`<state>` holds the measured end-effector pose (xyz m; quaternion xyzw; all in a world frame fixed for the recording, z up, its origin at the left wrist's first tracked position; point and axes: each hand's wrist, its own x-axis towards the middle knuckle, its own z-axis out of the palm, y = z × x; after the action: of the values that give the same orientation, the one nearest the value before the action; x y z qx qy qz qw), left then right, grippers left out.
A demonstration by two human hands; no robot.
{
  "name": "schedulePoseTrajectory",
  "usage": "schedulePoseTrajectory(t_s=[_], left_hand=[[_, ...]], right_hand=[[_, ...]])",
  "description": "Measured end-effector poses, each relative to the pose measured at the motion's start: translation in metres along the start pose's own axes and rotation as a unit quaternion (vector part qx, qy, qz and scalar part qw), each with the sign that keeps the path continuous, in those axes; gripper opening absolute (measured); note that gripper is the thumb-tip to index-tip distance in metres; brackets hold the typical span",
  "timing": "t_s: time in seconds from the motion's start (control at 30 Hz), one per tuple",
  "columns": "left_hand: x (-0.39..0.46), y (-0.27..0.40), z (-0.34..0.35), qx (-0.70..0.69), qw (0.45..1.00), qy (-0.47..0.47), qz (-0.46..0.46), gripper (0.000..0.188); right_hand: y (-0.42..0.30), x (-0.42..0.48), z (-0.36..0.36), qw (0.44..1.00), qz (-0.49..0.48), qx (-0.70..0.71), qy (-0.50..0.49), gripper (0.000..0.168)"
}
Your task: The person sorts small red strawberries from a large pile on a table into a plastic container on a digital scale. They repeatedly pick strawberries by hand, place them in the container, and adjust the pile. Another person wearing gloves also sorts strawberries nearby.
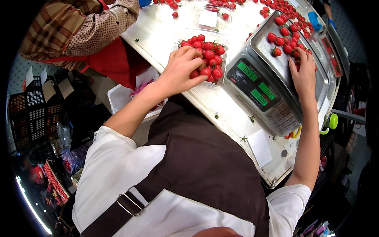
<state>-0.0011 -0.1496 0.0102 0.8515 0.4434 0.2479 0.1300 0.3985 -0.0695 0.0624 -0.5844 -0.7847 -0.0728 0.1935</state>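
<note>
My left hand (185, 69) curves over the left side of a heap of red cherry tomatoes (209, 55), its fingertips and thumb touching them. They fill an open clear plastic clamshell box (225, 60) whose lid (217, 28) lies folded back, a white label on it. Over the steel pan (266, 26) of a digital scale (234, 68), my right hand (305, 71) has its thumb and fingers around loose cherry tomatoes (286, 40). Its fingertips partly hide the fruit, so whether either hand grips any cannot be told. The scale's green displays are lit.
More cherry tomatoes (284, 9) lie loose across the white table (157, 35). A white paper (260, 148) and several green stems (244, 138) are near its front edge. Someone in a red apron (115, 63) stands at left. Black crates (35, 106) are stacked on the floor.
</note>
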Motion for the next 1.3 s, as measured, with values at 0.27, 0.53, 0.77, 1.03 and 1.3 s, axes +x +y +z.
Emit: schedulePoseTrajectory(t_s=[0.27, 0.53, 0.77, 1.03, 1.3], left_hand=[[0.011, 0.009, 0.008, 0.081, 0.996, -0.013, -0.02, 0.027], [0.018, 0.016, 0.028, 0.149, 0.988, 0.017, -0.034, 0.027], [0.02, 0.011, 0.018, 0.058, 0.997, 0.007, -0.047, 0.024], [0.016, 0.006, -0.013, -0.177, 0.978, 0.002, -0.111, 0.027], [-0.002, -0.019, -0.023, -0.094, 0.984, 0.08, -0.127, 0.031]], right_hand=[[0.003, -0.012, -0.003, 1.0, -0.009, 0.02, 0.007, 0.035], [-0.002, -0.014, -0.006, 0.999, 0.005, 0.023, 0.032, 0.031], [0.002, -0.015, -0.005, 0.997, 0.033, 0.062, 0.016, 0.03], [-0.012, -0.002, -0.005, 0.997, 0.061, -0.04, -0.007, 0.031], [0.003, 0.014, 0.001, 0.993, 0.108, -0.002, 0.041, 0.024]])
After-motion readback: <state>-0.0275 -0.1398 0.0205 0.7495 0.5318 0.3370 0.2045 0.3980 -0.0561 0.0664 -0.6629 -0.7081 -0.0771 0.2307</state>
